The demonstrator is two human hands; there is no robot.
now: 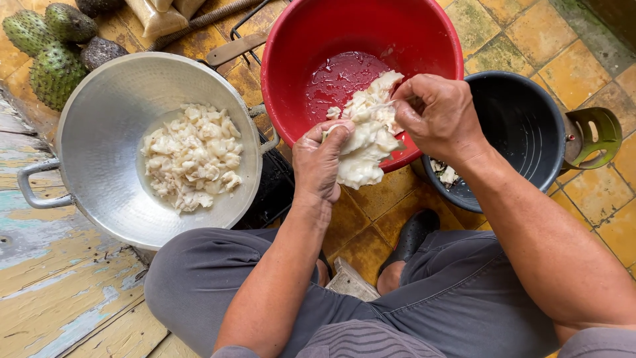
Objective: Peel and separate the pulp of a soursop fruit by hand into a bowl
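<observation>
- Two hands share one lump of white fruit pulp (363, 142), held over the near rim of the red basin (295, 40).
- Left hand (318, 162): fingers (334, 132) curled around the lump's lower left side, gripping it from beneath.
- Right hand (437, 116): fingers pinched tight on the upper right edge of the same lump.
- Pulp looks soft, wet, stringy and slippery; likely light and easy to tear. Best cupped from under, not squeezed.
- Both forearms reach forward from the knees, wrists bent inward toward each other; person sits low on the tiled floor (583, 66).
- Metal bowl (99, 119) to the left holds loose white pulp pieces (192, 156).
- Dark pot (523, 126) sits right of the basin; green spiky fruits (46, 53) lie far left.
</observation>
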